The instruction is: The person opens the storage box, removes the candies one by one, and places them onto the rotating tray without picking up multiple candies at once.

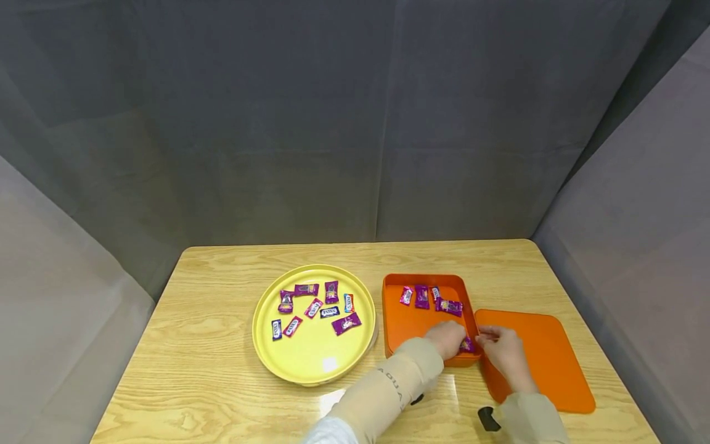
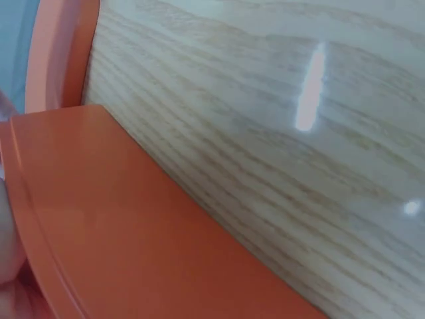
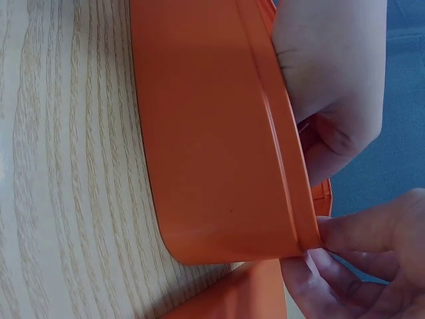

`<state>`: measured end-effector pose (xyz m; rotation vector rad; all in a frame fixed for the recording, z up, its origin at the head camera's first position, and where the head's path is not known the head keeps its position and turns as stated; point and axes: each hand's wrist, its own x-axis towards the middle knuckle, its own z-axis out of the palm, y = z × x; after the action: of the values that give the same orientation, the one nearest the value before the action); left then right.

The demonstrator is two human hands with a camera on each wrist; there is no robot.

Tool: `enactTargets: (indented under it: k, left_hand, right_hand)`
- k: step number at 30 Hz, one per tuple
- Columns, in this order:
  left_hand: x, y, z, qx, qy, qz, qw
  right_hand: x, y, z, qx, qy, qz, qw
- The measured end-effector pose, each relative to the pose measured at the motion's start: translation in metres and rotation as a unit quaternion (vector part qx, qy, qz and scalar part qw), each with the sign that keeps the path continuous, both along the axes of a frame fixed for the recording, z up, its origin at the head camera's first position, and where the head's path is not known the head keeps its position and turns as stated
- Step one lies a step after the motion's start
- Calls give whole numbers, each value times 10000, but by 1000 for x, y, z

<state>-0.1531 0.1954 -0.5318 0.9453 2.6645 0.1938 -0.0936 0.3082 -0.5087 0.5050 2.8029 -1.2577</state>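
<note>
An orange box (image 1: 413, 327) stands on the table with several small wrapped candies inside, among them a purple one (image 1: 449, 306). My left hand (image 1: 445, 338) reaches over its near wall. The curled fingers are at a purple-wrapped candy (image 1: 467, 345) in the near right corner and seem to pinch it; the fingertips are partly hidden. At the box's right side my right hand (image 1: 503, 353) pinches the rim between thumb and fingers, as the right wrist view shows close up. The left wrist view mostly shows the box's outer wall (image 2: 133, 212).
A round yellow tray (image 1: 299, 364) holding several wrapped candies lies left of the box. Beneath and beside my right hand is a flat orange lid (image 1: 560, 364), close against the box. Dark cloth (image 1: 288, 154) hangs behind the wooden table (image 1: 183, 345).
</note>
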Motion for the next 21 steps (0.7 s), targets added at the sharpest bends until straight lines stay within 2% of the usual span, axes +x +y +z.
enactTargets:
  k: [8,21]
  left_hand:
    - [0,2,-1,-3,199,-10,9998]
    - [-2,1,-5,174,28,127,9998]
  right_hand:
    - [1,0,0,20,-2,5,10000]
    - [-1,0,1,4,-8,-17,10000]
